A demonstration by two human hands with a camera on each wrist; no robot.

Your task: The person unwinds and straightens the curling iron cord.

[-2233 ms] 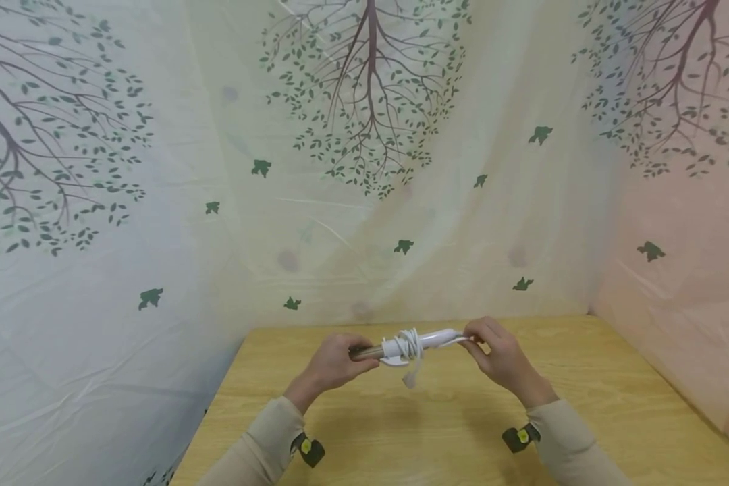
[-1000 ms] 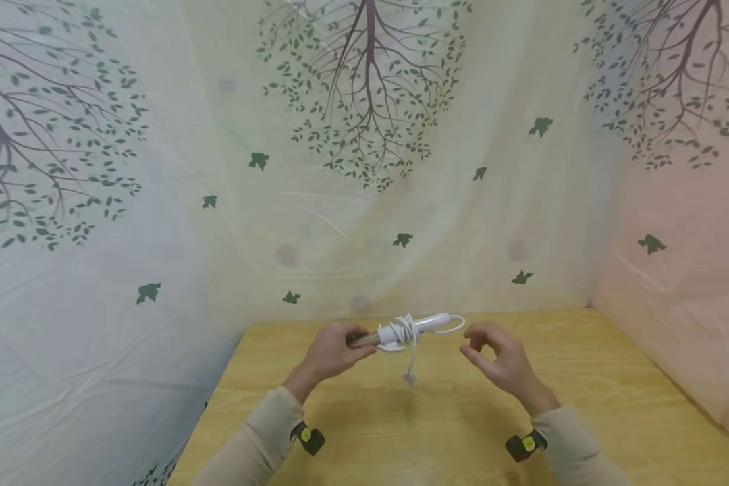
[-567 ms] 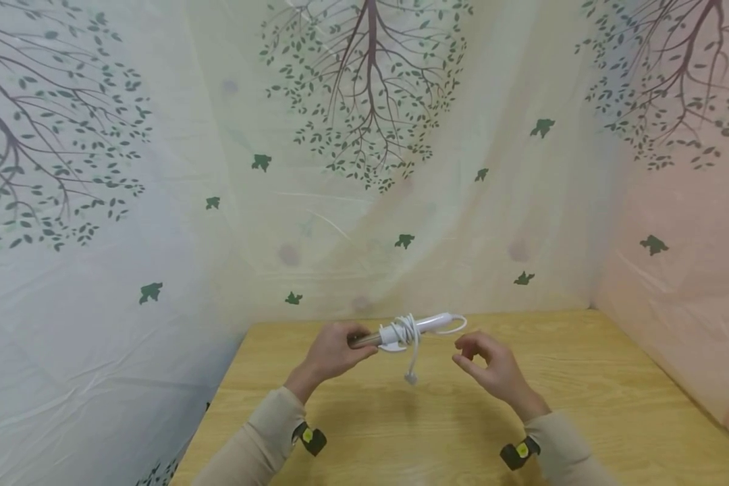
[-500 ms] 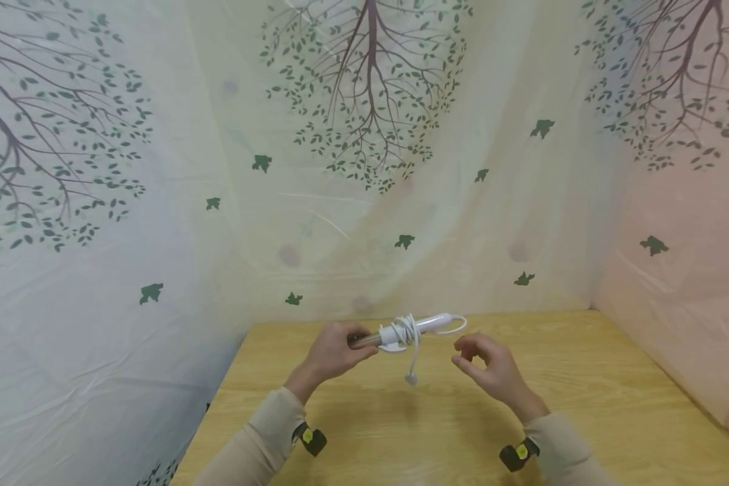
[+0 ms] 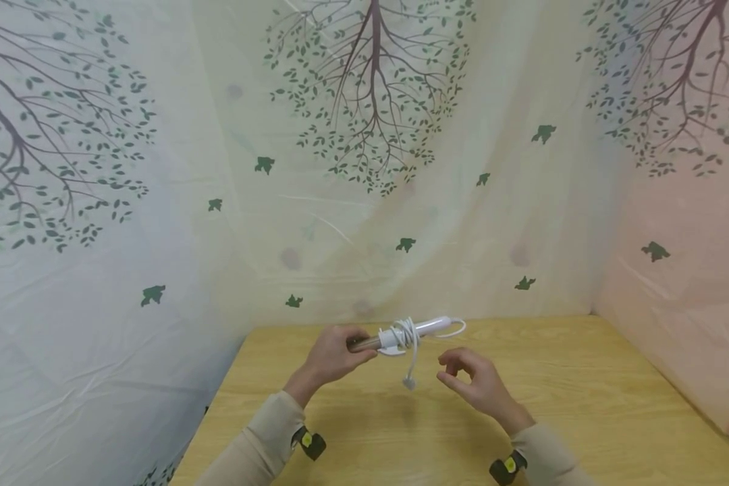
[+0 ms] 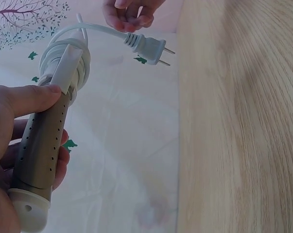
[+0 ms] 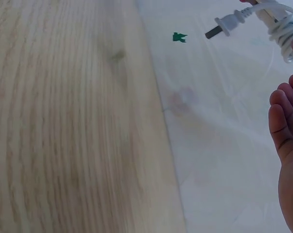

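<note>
A white curling iron (image 5: pixel 433 327) with a brownish metal barrel is held up over the table, its handle pointing right. My left hand (image 5: pixel 331 356) grips it by the perforated barrel (image 6: pixel 42 141), thumb on one side and fingers behind. The white cord (image 5: pixel 406 332) is wound several times around the handle, and a small loop shows at the handle's end. From the coil hangs a short free length, ending in a two-pin plug (image 6: pixel 151 48). My right hand (image 5: pixel 478 386), fingers loosely bent and holding nothing, is just right of the plug and apart from it.
Beneath both hands lies a light wooden table (image 5: pixel 583 378). Pale sheeting (image 5: pixel 340 223) printed with trees and green leaves hangs behind and along both sides. Dark wrist cameras are strapped over the beige sleeves (image 5: pixel 249 439).
My right hand, pinching the cord at the handle's end at first, has let go and moved left and nearer to me. The left hand keeps its grip on the curling iron.
</note>
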